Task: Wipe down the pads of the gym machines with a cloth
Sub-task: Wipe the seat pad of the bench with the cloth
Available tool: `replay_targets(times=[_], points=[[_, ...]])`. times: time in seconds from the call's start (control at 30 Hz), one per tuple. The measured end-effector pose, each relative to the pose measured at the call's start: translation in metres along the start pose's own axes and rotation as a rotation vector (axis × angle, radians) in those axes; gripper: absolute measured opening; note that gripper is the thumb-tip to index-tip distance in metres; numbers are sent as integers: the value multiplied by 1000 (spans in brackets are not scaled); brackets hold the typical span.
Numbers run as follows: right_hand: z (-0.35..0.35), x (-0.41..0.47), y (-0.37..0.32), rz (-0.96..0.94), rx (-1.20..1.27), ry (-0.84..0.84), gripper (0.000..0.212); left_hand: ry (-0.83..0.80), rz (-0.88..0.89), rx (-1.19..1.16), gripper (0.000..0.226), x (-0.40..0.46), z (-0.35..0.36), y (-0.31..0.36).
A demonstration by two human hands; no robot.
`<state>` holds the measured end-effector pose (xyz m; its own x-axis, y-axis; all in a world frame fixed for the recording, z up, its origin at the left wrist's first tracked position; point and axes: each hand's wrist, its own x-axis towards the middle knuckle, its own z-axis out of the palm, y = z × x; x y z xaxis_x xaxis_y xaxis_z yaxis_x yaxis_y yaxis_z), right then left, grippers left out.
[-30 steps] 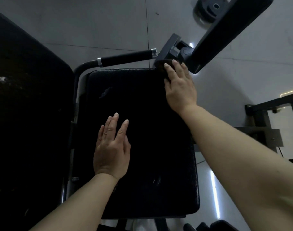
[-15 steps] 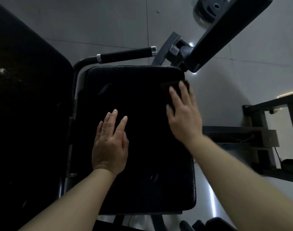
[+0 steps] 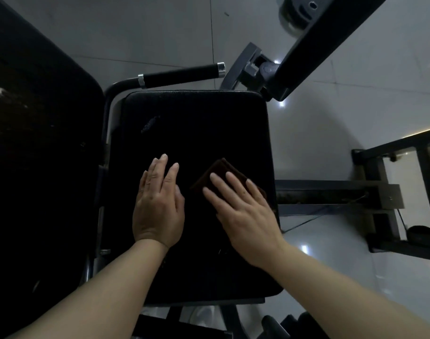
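Right hand (image 3: 243, 216) flat on folded dark brown cloth (image 3: 218, 172), fingers straight and slightly spread, palm down, nothing gripped. Cloth pinned under the fingers and palm; far corner pokes out beyond the fingertips, another strip visible past the little-finger side. Cloth angled, corner pointing away toward the far edge of the seat pad (image 3: 196, 123). Position: right half of the pad, close to its right edge, roughly mid-length between the far and near edges.

Left hand (image 3: 158, 204) flat on the same pad, just left of the cloth, fingers straight and together, thumb tucked alongside. Holds nothing. Thumb side near the cloth's left corner; contact there too dark to call.

Seat pad black, rounded corners, scuff mark (image 3: 150, 123) near the far-left corner. Second, larger black pad (image 3: 37, 167) along the left side, separated from the seat pad by a metal frame rail (image 3: 108, 133).

Beyond the far edge: black handle grip (image 3: 182, 73) with chrome end collars, lying along that edge. Off the far-right corner: grey pivot bracket (image 3: 255, 67) and dark machine arm (image 3: 326, 40) running up to the right. Weight plate (image 3: 294, 11) on the tiled floor (image 3: 147, 28) behind it, blurred. Dark steel frame (image 3: 380, 199) off the right edge.
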<state>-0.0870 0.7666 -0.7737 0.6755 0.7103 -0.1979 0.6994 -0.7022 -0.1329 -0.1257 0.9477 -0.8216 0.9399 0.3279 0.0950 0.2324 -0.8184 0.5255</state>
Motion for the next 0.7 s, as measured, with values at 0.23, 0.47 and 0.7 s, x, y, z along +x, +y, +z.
replay_targets(times=[0.23, 0.47, 0.7], points=[[-24, 108, 22, 285, 87, 56, 51, 23, 9, -3, 48, 2, 2, -1], [-26, 77, -12, 312, 252, 51, 47, -19, -3, -35, 44, 4, -5, -1], [7, -38, -54, 236, 175, 4, 47, -62, -28, 5, 39, -28, -16, 8]])
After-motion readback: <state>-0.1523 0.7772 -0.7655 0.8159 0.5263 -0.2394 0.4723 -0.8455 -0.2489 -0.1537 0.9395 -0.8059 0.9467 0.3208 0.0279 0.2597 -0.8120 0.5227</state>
